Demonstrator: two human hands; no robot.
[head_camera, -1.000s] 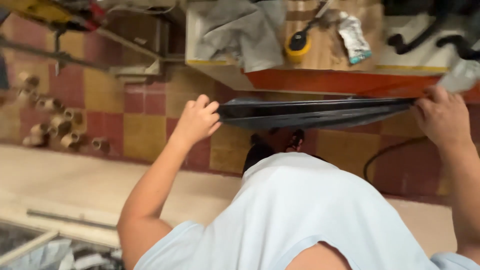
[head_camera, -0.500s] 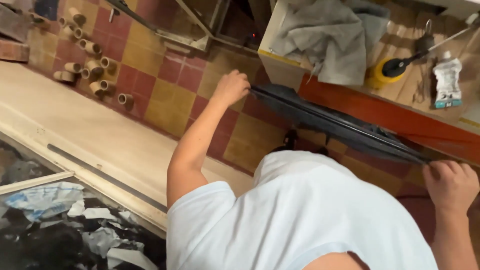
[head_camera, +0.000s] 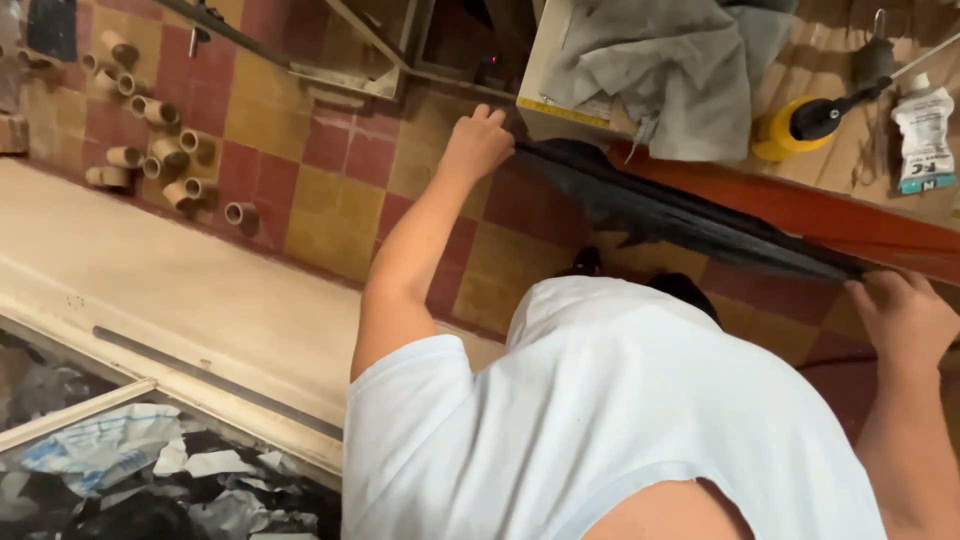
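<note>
Two outstretched hands, left (head_camera: 478, 143) and right (head_camera: 903, 318), gripping black sheet (head_camera: 680, 212)

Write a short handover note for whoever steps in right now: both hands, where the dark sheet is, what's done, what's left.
Left hand: gripping one end of the dark sheet, by the workbench corner.
Right hand: gripping the other end, low at the right.
The sheet is stretched taut between the hands, along the orange edge of the workbench, above the tiled floor.
Done: sheet picked up and spread.
Left: it lies on nothing yet; both ends are hand-held.
Nearby: grey cloth, yellow-based tool, white tube on the bench.
</note>
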